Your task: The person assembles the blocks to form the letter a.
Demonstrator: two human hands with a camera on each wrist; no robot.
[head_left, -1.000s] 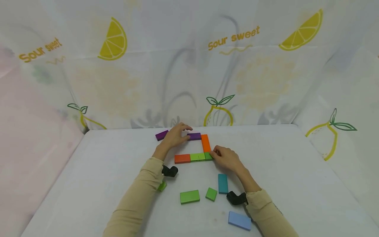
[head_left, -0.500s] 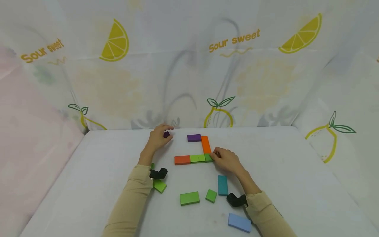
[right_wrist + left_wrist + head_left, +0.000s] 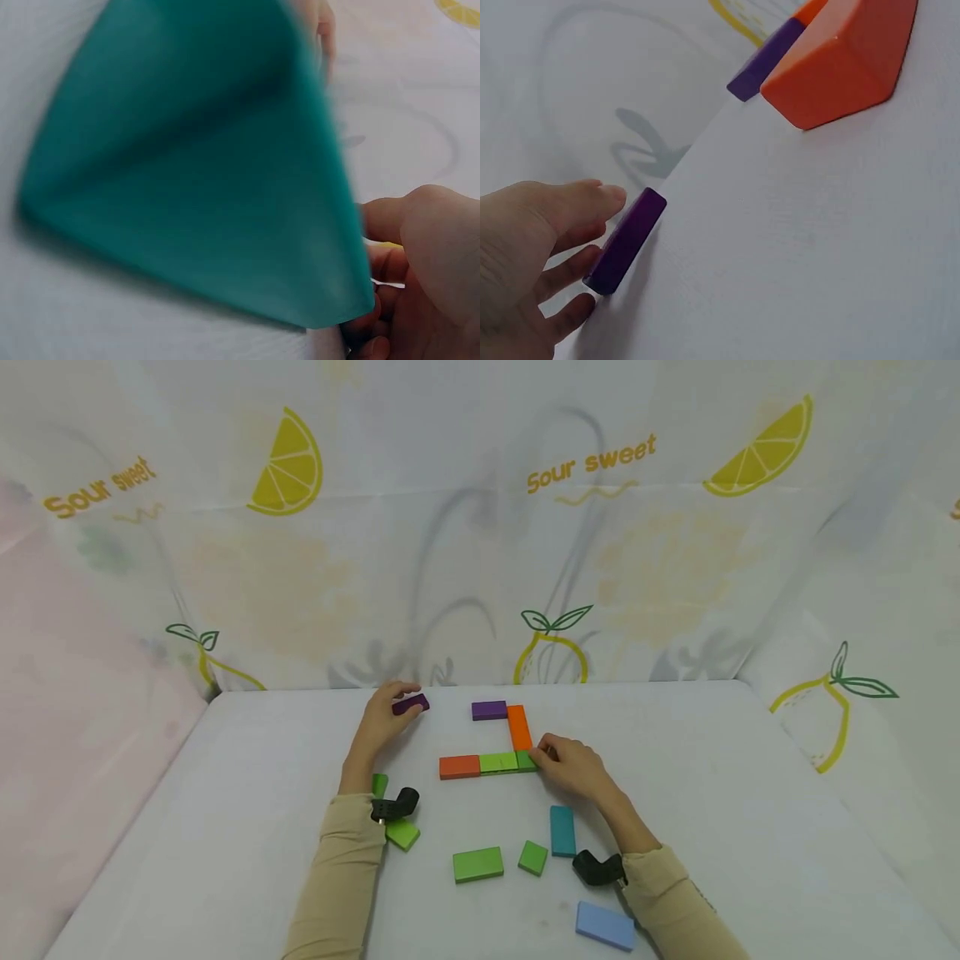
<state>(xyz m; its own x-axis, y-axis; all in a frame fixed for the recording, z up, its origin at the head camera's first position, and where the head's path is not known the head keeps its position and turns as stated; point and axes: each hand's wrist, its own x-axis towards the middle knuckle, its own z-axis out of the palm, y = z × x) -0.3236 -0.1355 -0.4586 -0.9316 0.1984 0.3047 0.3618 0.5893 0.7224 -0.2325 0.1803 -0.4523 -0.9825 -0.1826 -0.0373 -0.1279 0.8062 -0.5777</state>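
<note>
At the far edge of the table, my left hand [image 3: 381, 720] is around a dark purple block [image 3: 410, 704]. In the left wrist view the thumb is beside the purple block [image 3: 626, 244] and the fingers are behind it, loosely bent. My right hand [image 3: 573, 767] has curled fingers and holds the right end of a dark green block [image 3: 527, 762]. That block ends a row with a light green block [image 3: 498, 763] and a red-orange block [image 3: 459, 767]. An orange block [image 3: 519, 727] runs back from the row to a violet block [image 3: 489, 711]. A teal block [image 3: 202, 202] hides the right fingertips.
Nearer on the white table are a teal block [image 3: 562, 832], a long green block [image 3: 478, 865], a small green block [image 3: 532, 858] and a light blue block [image 3: 605, 926]. Two green pieces, one a light green block [image 3: 402, 834], lie partly under the left wrist.
My left hand has moved left from the violet block to the dark purple block, which now shows between thumb and fingers. The right hand has stayed at the dark green block.
</note>
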